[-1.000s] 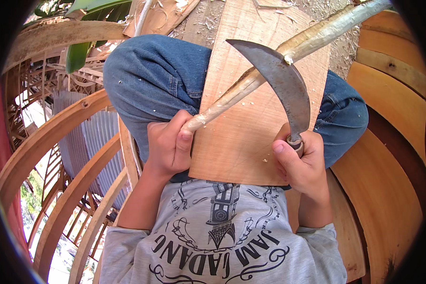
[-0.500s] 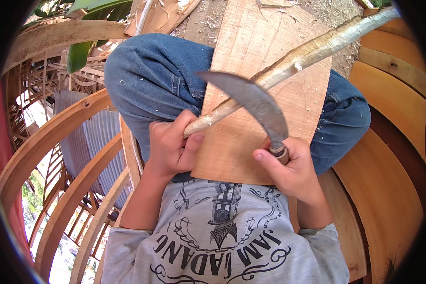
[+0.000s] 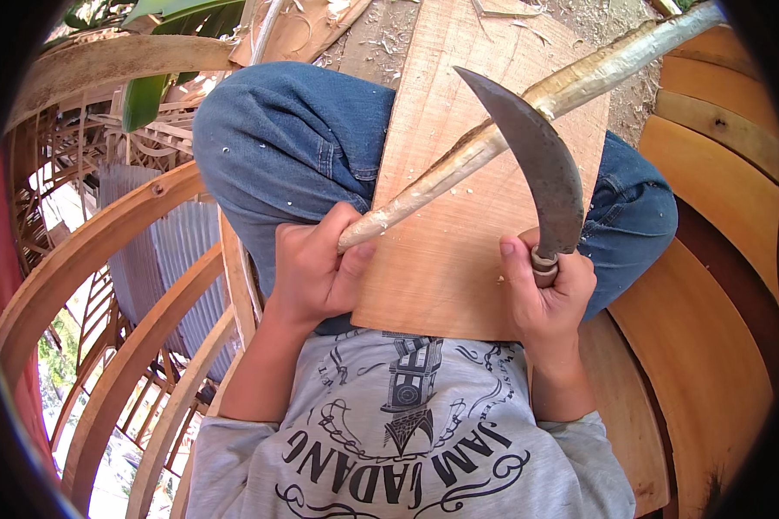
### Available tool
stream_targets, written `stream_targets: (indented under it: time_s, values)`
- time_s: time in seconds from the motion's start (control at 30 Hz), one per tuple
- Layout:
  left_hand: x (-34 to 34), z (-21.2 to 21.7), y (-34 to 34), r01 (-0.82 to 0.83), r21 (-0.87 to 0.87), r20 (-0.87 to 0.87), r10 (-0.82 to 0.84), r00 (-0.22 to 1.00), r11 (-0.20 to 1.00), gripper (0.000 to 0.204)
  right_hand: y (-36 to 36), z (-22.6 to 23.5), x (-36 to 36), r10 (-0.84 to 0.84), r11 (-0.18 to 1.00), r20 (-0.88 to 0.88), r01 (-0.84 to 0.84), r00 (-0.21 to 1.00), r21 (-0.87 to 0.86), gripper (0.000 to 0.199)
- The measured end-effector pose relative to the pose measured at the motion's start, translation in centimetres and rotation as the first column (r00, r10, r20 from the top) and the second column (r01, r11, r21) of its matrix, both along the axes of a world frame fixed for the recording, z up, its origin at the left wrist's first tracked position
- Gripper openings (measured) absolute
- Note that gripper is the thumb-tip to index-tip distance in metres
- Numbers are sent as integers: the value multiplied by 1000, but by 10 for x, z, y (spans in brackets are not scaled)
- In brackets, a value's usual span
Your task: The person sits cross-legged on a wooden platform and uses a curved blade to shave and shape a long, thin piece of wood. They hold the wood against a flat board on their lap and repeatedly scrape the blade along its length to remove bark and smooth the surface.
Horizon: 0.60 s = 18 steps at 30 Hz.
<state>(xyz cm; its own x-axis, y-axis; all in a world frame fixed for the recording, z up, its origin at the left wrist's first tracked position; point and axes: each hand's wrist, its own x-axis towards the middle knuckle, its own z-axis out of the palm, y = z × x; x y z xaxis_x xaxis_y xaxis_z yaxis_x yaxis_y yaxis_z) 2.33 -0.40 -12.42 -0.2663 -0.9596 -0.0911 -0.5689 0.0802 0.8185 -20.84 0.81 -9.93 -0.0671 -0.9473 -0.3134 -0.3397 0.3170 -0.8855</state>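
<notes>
My left hand (image 3: 320, 264) is closed round the near end of a long, pale, partly peeled stick (image 3: 459, 164). The stick slants up to the far right across a wooden board (image 3: 441, 277) between my legs. In my right hand (image 3: 547, 290) is the short handle of a sickle (image 3: 541, 160). Its dark curved blade points up and to the left, passing over the stick and hiding a short stretch of it. Whether the blade touches the stick, I cannot tell. Small chips lie on the board near the stick.
Curved wooden slats (image 3: 104, 233) rise on my left, with corrugated sheet (image 3: 190, 268) beyond them. Wide curved planks (image 3: 692, 346) line my right side. Shavings (image 3: 389, 39) litter the ground past the board. My bent legs in jeans (image 3: 286, 130) flank the board.
My right hand and the sickle have moved to the right, and the blade has swung more upright along the stick. Fresh chips show on the board. My left hand has barely moved.
</notes>
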Motion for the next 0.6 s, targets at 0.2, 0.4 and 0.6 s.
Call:
stream_targets:
  time_s: [0.2, 0.4, 0.6]
  values:
    - [2, 0, 2, 3, 8, 24, -4, 1000, 1000, 25, -8, 10, -10, 216, 954, 208, -252, 954, 165, 11]
    - [0, 0, 3, -11, 8, 17, 11, 1000, 1000, 24, -18, 15, -20, -46, 924, 393, -111, 918, 367, 12]
    - [1, 0, 1, 11, -8, 38, -11, 999, 1000, 23, -14, 12, -4, 173, 927, 333, -267, 927, 262, 12]
